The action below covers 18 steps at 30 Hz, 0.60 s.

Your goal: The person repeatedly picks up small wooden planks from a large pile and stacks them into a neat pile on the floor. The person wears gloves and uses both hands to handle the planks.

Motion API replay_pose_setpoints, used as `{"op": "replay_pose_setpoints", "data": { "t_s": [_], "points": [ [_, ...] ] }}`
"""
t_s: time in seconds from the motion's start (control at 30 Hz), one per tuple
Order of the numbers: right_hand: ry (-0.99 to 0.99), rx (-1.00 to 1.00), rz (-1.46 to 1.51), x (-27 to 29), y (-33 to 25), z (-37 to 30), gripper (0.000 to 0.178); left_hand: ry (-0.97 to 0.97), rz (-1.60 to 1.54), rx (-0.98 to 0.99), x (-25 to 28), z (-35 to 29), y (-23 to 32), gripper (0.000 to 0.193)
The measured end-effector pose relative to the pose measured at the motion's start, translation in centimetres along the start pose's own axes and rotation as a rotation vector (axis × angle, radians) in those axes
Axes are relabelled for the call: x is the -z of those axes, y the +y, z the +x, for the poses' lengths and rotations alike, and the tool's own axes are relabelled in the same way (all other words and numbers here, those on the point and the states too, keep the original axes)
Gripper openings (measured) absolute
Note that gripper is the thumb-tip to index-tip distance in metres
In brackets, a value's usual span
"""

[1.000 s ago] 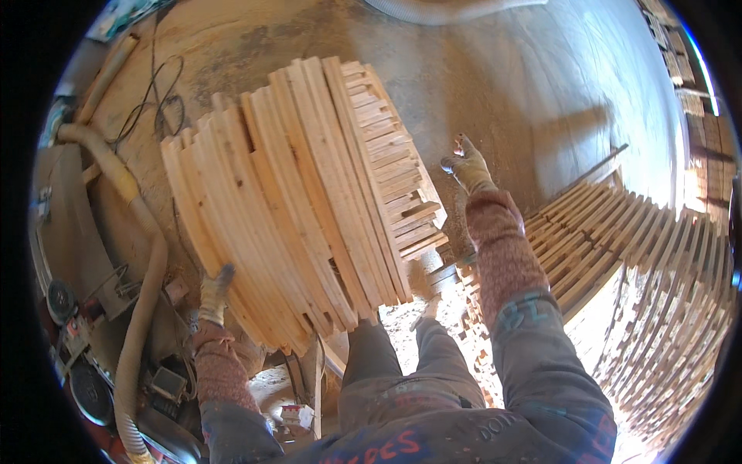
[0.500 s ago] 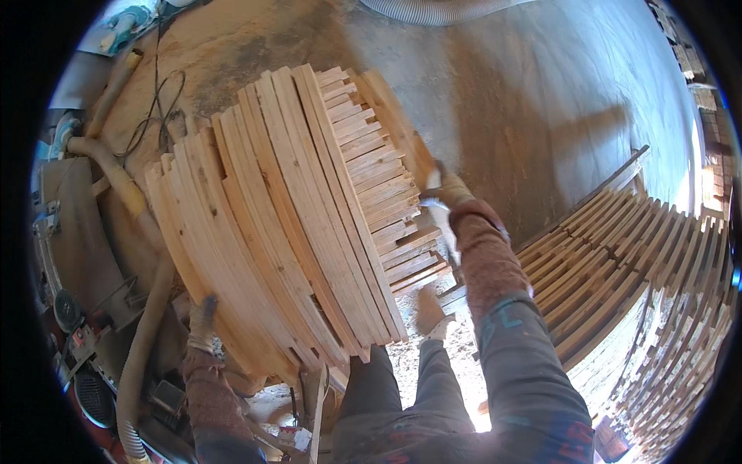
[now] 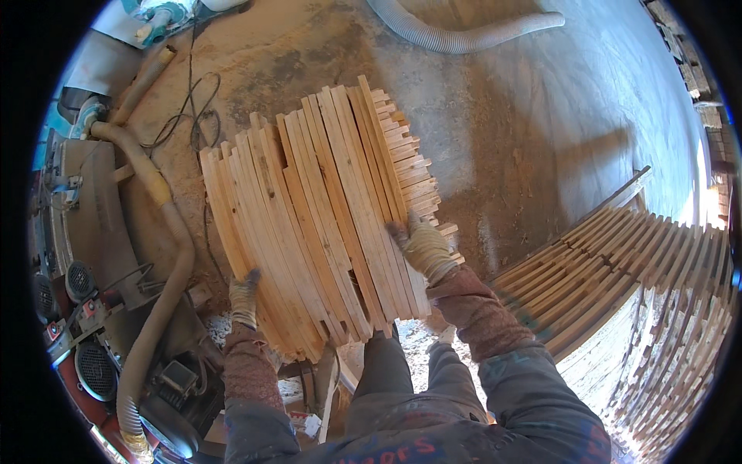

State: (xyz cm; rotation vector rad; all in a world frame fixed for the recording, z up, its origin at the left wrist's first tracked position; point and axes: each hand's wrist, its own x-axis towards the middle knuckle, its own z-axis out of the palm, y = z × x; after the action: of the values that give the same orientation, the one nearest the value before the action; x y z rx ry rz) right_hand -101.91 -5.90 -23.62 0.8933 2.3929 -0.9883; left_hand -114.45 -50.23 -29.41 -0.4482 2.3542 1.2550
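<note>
Wooden strips (image 3: 318,209) lie side by side, left hand (image 3: 244,300) against one edge, its grip unclear, right hand (image 3: 427,249) clasping the other; red lettering (image 3: 413,448) marks the dark top (image 3: 464,438)

At the top, a curved grey ribbed hose (image 3: 464,40) on the dusty brown-and-grey floor (image 3: 514,147). To its left, a thin black looped cable (image 3: 191,93). Down the left side, a long tan flexible hose (image 3: 183,247) beside a grey-brown panel (image 3: 100,224) and, lower, a round black grille (image 3: 96,370).
</note>
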Motion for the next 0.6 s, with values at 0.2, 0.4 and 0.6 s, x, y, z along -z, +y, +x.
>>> {"op": "replay_pose_setpoints", "data": {
  "t_s": [0.2, 0.4, 0.6],
  "points": [
    [0.051, -0.01, 0.33, -3.8, 2.6, 1.4, 0.075, 0.023, 0.117, 0.039, 1.5, -2.1, 2.1, 0.075],
    [0.077, -0.057, 0.358, -1.4, 0.2, -1.7, 0.085, 0.057, -0.106, -0.07, 0.3, -5.3, 4.4, 0.082],
    [0.025, 0.067, 0.267, 6.0, 0.5, -15.0, 0.079, 0.332, 0.743, -0.277, 0.1, -8.0, 7.7, 0.09]
  ]
}}
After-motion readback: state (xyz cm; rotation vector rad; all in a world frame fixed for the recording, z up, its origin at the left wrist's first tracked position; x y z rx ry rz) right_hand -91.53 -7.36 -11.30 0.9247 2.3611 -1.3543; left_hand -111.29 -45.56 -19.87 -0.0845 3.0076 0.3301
